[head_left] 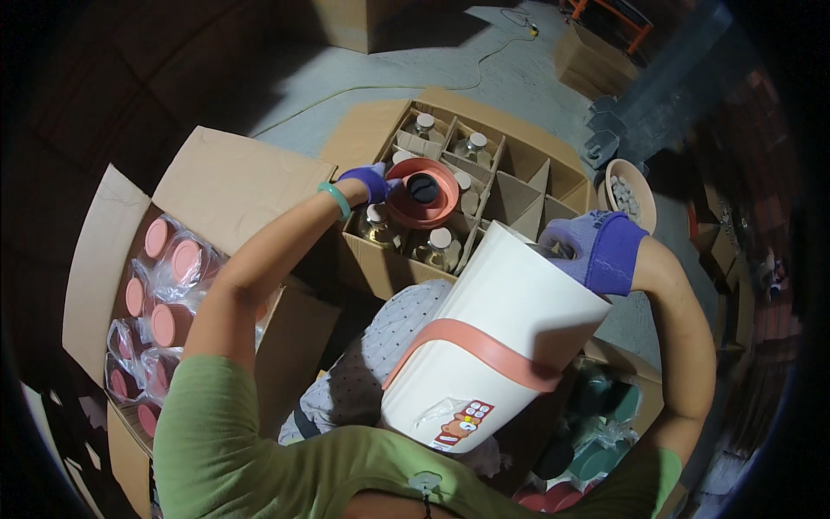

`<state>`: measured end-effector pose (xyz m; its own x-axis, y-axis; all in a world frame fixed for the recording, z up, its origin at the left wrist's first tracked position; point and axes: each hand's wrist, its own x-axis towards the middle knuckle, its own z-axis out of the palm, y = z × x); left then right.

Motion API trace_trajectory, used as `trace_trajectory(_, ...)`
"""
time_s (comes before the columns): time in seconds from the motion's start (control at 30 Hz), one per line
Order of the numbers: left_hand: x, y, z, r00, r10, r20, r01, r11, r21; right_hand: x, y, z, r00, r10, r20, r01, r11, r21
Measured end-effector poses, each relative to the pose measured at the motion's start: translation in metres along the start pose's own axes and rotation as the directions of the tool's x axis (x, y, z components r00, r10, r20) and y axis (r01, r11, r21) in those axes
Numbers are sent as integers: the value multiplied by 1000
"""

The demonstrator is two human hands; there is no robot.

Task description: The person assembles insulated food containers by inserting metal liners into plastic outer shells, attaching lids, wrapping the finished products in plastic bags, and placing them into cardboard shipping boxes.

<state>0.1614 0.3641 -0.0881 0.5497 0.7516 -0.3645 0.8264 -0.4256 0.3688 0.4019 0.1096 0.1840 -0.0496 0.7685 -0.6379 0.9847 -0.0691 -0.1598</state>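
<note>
Left hand is pinching the coral funnel over the bottles just beneath it; right hand is curling around the white bucket's rim. Bulky, probably heavy: grip rim firmly.

Single head-worn fisheye view, looking steeply down, close over lap, floor beyond

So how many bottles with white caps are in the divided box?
7 that I can see: two in the far row, one by the left hand, one right of the orange funnel, and three nearest. The funnel may hide more.
</note>
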Motion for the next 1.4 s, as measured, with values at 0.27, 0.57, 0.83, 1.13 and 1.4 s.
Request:
trace_trajectory(0.27, 62, -41, 69, 988, -65, 138, 142, 731, -667, 13, 30, 12, 882, -453, -133, 471, 854, 219)
trace_trajectory(0.57, -55, 116, -84, 918, 258, -303, -316, 9, -949, 55, 41, 6, 292, -327, -899, 343, 913, -221)
trace_trajectory(0.83, -114, 188, -123, 722, 28, -692, -685, -116, -719, 25, 9, 7, 451, -184, -874, 308, 950, -41)
trace_trajectory(1.13, -119, 202, -109, 662, 126, -739, -743, -14, -669, 26, 30, 16, 26, -181, -983, 259, 951, -169)
trace_trajectory(1.4, -116, 181, -97, 528, 634, -565, -687, -71, -723, 17, 66, 50, 286, 335, -898, 780, 463, 421)
